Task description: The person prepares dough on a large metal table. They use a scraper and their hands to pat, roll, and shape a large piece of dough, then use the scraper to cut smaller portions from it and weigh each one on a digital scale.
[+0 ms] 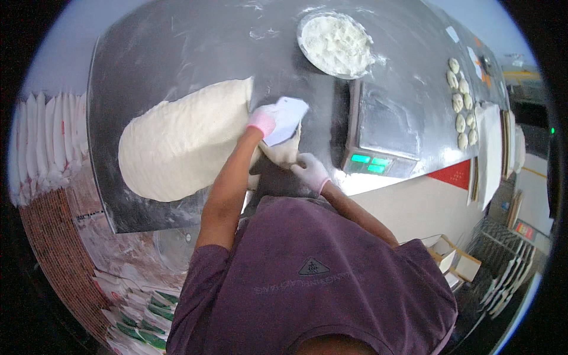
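Observation:
A large, thick slab of pale dough [183, 142] lies on the dark worktop [148, 59], its right end cut straight. My left hand [264, 118], in a white glove with a pink cuff, grips a white flat dough scraper [290, 117] just right of that cut end. Below the scraper is a smaller strip of dough [284, 152], partly hidden by it. My right hand [311, 171], also gloved, has its fingers closed on the near end of this strip.
A digital scale [387, 127] with green displays stands right of my hands. Beyond it sits a round bowl [301, 38] heaped with white flour. Several small shaped dough pieces [460, 102] line the far right. Stacked sacks [50, 136] are at the left.

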